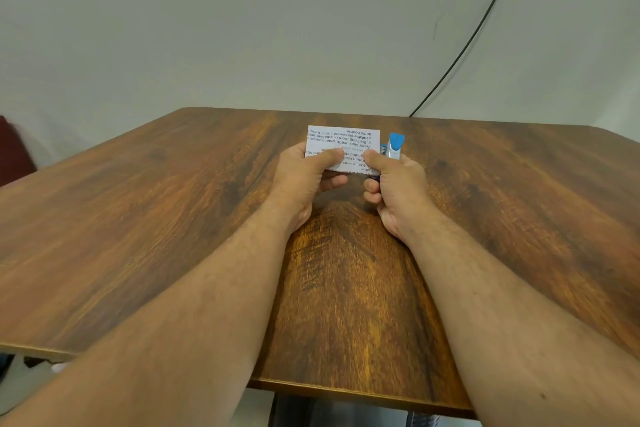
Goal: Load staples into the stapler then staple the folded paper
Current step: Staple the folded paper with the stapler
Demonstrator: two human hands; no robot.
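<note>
The table [173, 218] fills the lower frame. Just above the centre, my left hand [304, 173] pinches the folded paper [343, 142] by its near left corner, thumb on top, fingers curled beneath. My right hand [398, 184] is wrapped around the stapler [393, 147], whose blue end pokes up just beside the paper's right edge. I judge the stapling is the step in hand. To do it well, I should seat that edge fully in the stapler's mouth, keep the layers flush, then squeeze firmly once.
</note>
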